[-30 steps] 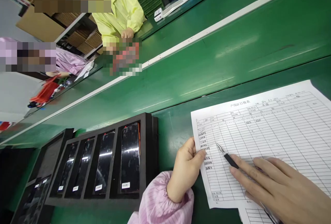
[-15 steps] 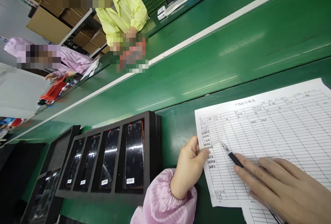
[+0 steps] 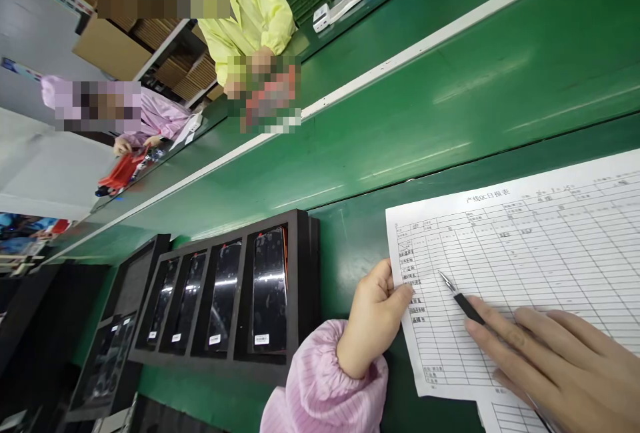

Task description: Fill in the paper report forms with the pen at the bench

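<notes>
A printed form with a ruled grid and some handwriting lies on the green bench. My left hand, in a pink striped sleeve, pinches the form's left edge between thumb and fingers. Over the form's lower right, my right hand holds a black and silver pen, its tip above the left columns. The pen's rear part is mostly hidden by the hand. Another gridded sheet shows beneath the form's bottom edge.
Left of my left hand stands a black foam tray with several phones in its slots. A second dark tray is farther left. Across the bench, a person in yellow and one in pink handle red items.
The whole view has shifted slightly, so things appear farther right. Both hands keep the same hold on form and pen. The far person's hands in pink have moved a little.
</notes>
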The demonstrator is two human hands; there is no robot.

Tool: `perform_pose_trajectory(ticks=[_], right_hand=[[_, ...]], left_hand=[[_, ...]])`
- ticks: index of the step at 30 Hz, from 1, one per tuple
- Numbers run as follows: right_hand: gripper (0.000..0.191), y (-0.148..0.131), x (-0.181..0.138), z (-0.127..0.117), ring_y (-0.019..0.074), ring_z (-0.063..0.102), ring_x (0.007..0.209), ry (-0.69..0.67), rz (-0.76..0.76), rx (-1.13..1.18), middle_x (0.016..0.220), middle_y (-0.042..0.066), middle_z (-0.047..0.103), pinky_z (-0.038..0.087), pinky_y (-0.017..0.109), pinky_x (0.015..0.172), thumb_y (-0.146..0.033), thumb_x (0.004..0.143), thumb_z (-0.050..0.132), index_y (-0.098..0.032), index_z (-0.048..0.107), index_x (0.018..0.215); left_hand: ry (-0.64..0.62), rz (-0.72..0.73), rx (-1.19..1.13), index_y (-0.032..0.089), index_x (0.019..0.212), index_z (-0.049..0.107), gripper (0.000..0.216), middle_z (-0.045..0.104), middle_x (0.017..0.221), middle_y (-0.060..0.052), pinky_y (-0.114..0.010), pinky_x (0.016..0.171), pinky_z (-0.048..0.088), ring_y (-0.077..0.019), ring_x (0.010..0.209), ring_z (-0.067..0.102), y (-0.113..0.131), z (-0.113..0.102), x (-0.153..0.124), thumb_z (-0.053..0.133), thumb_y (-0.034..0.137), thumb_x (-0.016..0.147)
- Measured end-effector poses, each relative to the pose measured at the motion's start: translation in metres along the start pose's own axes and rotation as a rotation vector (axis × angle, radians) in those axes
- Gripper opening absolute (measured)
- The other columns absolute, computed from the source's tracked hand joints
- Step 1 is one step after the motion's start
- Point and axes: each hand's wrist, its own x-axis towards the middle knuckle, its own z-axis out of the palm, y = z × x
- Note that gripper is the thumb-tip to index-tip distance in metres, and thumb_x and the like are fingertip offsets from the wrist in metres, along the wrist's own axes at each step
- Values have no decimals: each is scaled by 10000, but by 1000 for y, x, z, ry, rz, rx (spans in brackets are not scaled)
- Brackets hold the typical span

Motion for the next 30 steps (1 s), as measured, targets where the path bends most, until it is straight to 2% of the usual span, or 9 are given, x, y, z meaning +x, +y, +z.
perform_pose_trajectory(ticks=[3, 8, 13, 19, 22, 26, 30], right_hand=[[641, 0, -1, -1, 259, 569, 888, -7, 8, -3, 1167, 84, 664, 374, 435, 793, -28, 572, 383, -157, 539, 1180], [519, -4, -3, -8, 240, 586, 932, -43, 28, -20, 1149, 78, 676, 380, 418, 829, -13, 740, 324, -142, 532, 1197], [370, -7, -1, -13, 258, 596, 928, -70, 55, -85, 1136, 103, 679, 400, 433, 821, -113, 925, 265, -116, 531, 1182], [366, -3, 3, -21, 270, 635, 891, -53, 5, -150, 1059, 152, 698, 414, 435, 790, -124, 957, 224, -71, 544, 1127], [315, -2, -1, -26, 247, 643, 901, -124, -3, -176, 1068, 134, 701, 428, 405, 783, -101, 940, 309, -86, 565, 1121], [345, -7, -18, -23, 245, 636, 936, -145, 73, -204, 1077, 120, 701, 472, 387, 757, -266, 932, 463, -134, 563, 1234], [459, -15, -35, -14, 255, 641, 905, -109, 152, -205, 1043, 141, 706, 491, 387, 727, -415, 924, 479, -129, 557, 1275]], left_hand=[[-5, 1, 3, 150, 962, 596, 240, 734, 870, -52, -244, 640, 518, -161, 724, 679, 1, 0, 0, 618, 232, 738], [-21, 0, 4, 164, 922, 581, 191, 736, 889, -52, -262, 622, 530, -183, 748, 689, 3, 0, 1, 610, 241, 750], [-8, -4, 15, 166, 943, 591, 215, 737, 896, -50, -283, 647, 542, -197, 785, 694, 4, 0, 2, 619, 254, 749], [13, -31, 36, 163, 955, 615, 242, 736, 906, -58, -304, 699, 553, -203, 795, 695, 3, 0, 3, 642, 267, 739], [18, -38, 41, 162, 995, 625, 285, 736, 917, -62, -317, 713, 558, -210, 805, 695, 3, 1, 3, 653, 278, 736], [20, -38, 50, 169, 980, 634, 273, 736, 913, -60, -322, 711, 560, -217, 810, 694, 4, 1, 2, 664, 291, 738], [26, -42, 62, 170, 985, 636, 258, 736, 919, -56, -319, 707, 562, -209, 800, 692, 4, 1, 1, 654, 283, 754]])
